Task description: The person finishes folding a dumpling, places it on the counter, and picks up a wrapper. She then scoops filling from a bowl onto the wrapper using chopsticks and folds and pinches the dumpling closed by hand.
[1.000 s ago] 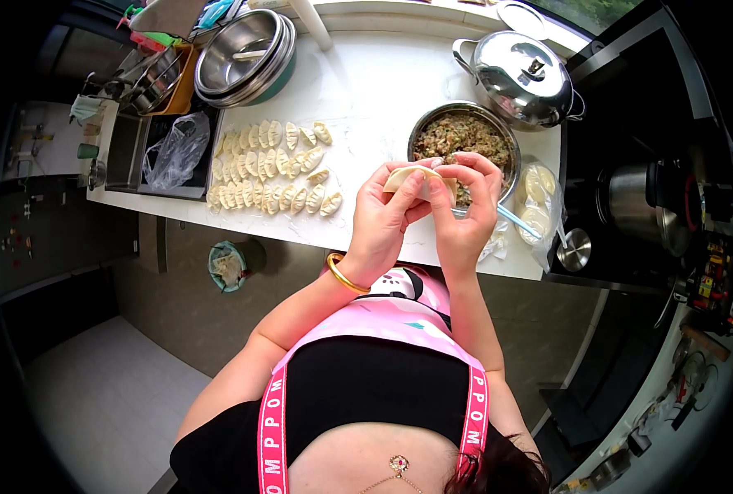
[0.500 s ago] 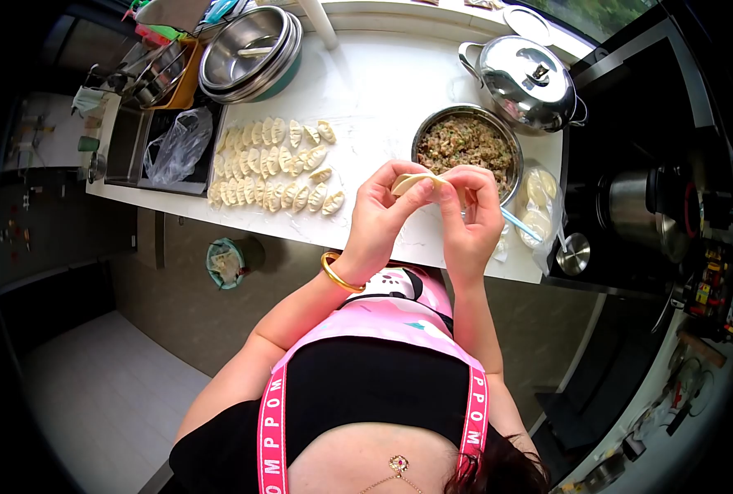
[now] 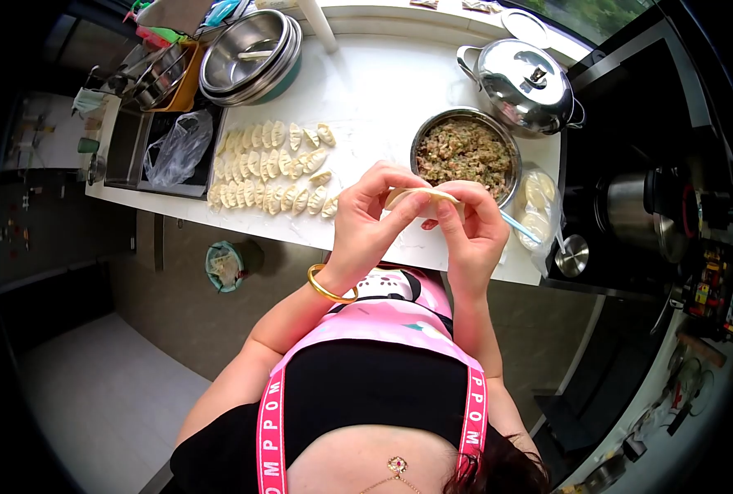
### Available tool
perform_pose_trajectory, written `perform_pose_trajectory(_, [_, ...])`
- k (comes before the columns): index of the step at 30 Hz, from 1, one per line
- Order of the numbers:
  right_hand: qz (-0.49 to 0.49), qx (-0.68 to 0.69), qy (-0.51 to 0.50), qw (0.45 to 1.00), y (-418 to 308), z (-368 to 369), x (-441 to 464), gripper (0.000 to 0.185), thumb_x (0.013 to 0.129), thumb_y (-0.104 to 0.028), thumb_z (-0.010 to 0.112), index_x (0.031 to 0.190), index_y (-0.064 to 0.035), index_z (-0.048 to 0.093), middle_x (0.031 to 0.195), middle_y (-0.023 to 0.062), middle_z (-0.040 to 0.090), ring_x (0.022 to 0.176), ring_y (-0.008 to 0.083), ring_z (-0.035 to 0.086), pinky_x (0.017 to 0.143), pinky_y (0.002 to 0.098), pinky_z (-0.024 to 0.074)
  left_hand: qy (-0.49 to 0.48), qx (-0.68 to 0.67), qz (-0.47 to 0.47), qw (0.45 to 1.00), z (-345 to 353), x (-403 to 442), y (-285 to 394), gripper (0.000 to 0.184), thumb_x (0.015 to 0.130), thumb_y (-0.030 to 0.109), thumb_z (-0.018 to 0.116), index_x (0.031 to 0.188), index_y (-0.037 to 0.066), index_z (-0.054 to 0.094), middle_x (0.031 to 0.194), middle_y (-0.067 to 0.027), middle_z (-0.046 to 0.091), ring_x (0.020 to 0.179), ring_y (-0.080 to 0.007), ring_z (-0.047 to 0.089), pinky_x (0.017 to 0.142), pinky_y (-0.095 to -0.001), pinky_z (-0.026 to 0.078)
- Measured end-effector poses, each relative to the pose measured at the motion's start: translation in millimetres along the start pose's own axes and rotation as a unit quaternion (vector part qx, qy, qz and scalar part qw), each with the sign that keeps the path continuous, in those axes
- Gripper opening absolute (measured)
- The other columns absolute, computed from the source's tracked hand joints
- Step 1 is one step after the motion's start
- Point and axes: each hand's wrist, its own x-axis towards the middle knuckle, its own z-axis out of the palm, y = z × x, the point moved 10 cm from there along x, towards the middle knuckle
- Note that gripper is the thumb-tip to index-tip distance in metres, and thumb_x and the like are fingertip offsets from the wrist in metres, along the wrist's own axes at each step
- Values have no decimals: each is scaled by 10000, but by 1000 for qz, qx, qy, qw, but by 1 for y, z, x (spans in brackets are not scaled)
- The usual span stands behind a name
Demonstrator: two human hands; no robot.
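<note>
My left hand and my right hand both pinch a folded dumpling wrapper over the counter's front edge. Thumbs press its near side, and the fingers behind are partly hidden. Just beyond my hands is a steel bowl of minced filling, with a light blue handle reaching out past its right side. Several finished dumplings lie in rows on the white counter, left of my hands. A plastic bag of round wrappers sits right of the bowl.
Stacked steel bowls stand at the back left, beside a sink with a clear plastic bag. A lidded steel pot is at the back right. A small metal dish lies near the stove. A lined bin stands on the floor.
My hands have moved slightly down and farther apart, with the wrapper still between them. My left wrist with the bracelet has shifted left. More of the filling bowl shows.
</note>
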Motion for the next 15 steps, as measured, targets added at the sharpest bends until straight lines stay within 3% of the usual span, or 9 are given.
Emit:
perform_pose_trajectory(7, [-27, -57, 3, 998, -4, 2, 0, 105, 868, 25, 664, 959, 46, 618, 991, 115, 605, 808, 141, 630, 641, 237, 536, -7, 126, 78, 989, -4, 5, 20, 104, 827, 47, 719, 925, 40, 684, 895, -53, 648, 862, -142, 612, 771, -274, 480])
perform_pose_trajectory(9, [-48, -125, 18, 991, -6, 3, -1, 92, 851, 24, 678, 929, 32, 630, 940, 112, 627, 757, 147, 631, 620, 243, 526, 16, 191, 128, 973, -8, 3, 30, 89, 794, 35, 732, 872, 45, 690, 844, -56, 656, 796, -159, 618, 720, -284, 479])
perform_pose_trajectory(15, [-115, -213, 22, 970, -15, 15, -1, 87, 832, 13, 694, 890, 6, 629, 818, 102, 643, 664, 168, 631, 591, 262, 517, 45, 230, 165, 958, -13, -2, 45, 82, 779, 10, 724, 837, 28, 671, 822, -69, 638, 737, -184, 618, 663, -290, 487])
